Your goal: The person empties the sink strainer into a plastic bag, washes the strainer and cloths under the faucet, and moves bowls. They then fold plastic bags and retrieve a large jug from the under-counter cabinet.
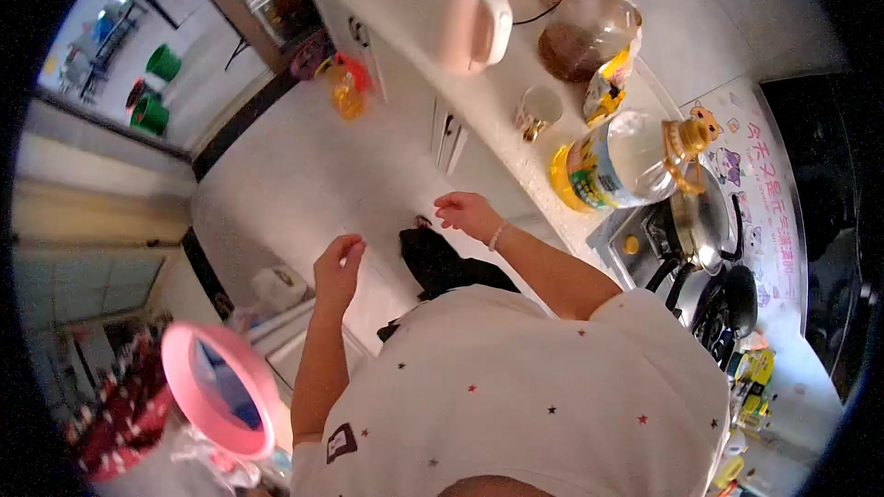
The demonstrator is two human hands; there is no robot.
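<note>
My left hand (339, 271) is held out in front of my body above the floor, fingers loosely bent and nothing in it. Level with my waist, my right hand (468, 214) hangs in the air with its fingers slightly curled, also holding nothing; a beaded bracelet (496, 236) circles that wrist. Closest to the right hand is the white counter (502, 124), which it does not touch. On it stand a large cooking oil bottle (626, 161), a glass mug (539, 110) and a pink electric kettle (471, 23).
A big jug of brown liquid (589, 32) stands farther back on the counter. A steel pot (697, 221) sits on the stove at right. The pink basin (221, 387) is at lower left. An orange-yellow bottle (347, 97) stands on the floor by the cabinets.
</note>
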